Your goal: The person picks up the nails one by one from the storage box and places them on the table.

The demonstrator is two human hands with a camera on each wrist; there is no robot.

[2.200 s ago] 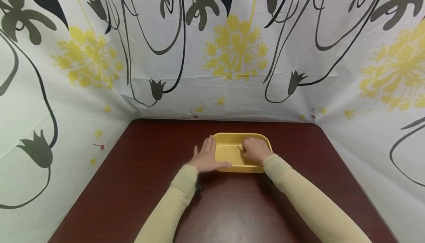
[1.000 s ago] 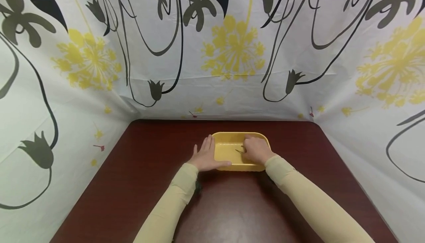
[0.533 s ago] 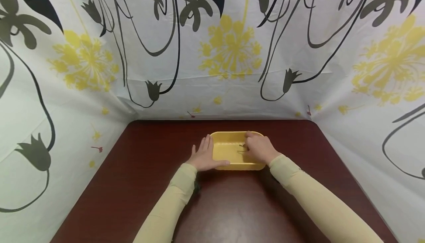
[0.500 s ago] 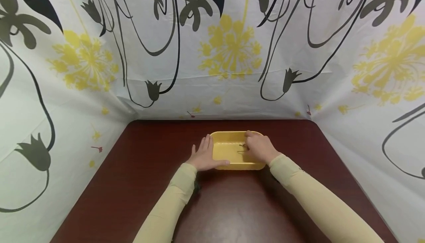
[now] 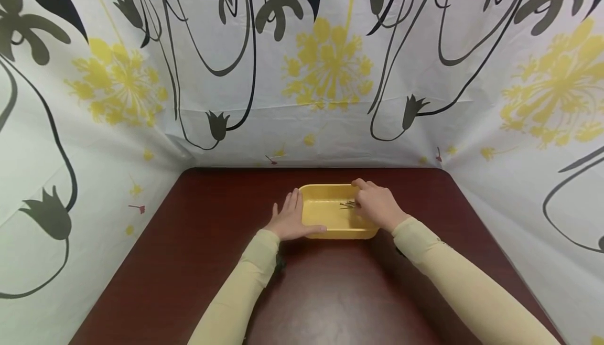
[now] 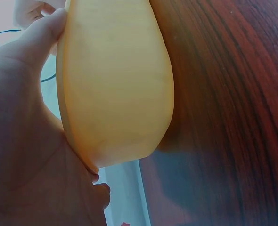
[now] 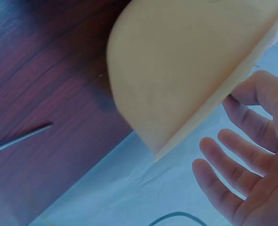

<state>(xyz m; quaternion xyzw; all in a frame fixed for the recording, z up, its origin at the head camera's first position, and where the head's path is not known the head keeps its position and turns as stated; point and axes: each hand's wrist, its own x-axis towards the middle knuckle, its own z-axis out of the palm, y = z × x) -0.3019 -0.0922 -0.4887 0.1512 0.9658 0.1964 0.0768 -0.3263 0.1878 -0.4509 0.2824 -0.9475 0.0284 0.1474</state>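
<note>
Spread wide, the left hand rests against the left end of the tray. Inside the tray's right half, thin sticks show more plainly, because the right hand has shifted toward the far right rim. They lie just left of its grip, which may be narrow; I cannot tell.

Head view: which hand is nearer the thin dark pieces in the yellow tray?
The right hand, at the yellow tray's right end, close beside the thin dark pieces; the left hand is at the opposite end.
</note>
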